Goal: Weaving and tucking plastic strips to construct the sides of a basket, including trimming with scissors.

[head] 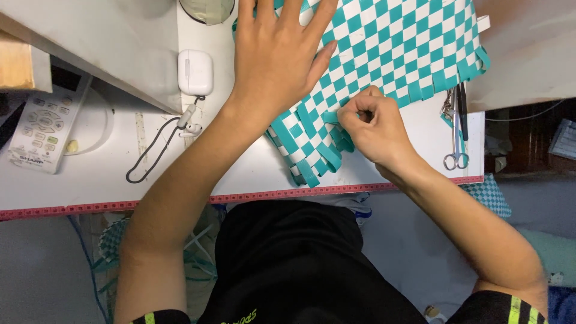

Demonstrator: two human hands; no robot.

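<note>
Flat, the left hand [277,57] splays fingers on the checkered woven mat [396,54]; right hand [375,126] pinches a teal strip [332,117].

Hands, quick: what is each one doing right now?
Left hand: open, spread flat on the teal-and-white woven mat.
Right hand: closed, pinching a teal strip at the mat's edge.

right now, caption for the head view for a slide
Left hand flat on a teal-and-white woven mat; right hand pinches a strip.
</note>
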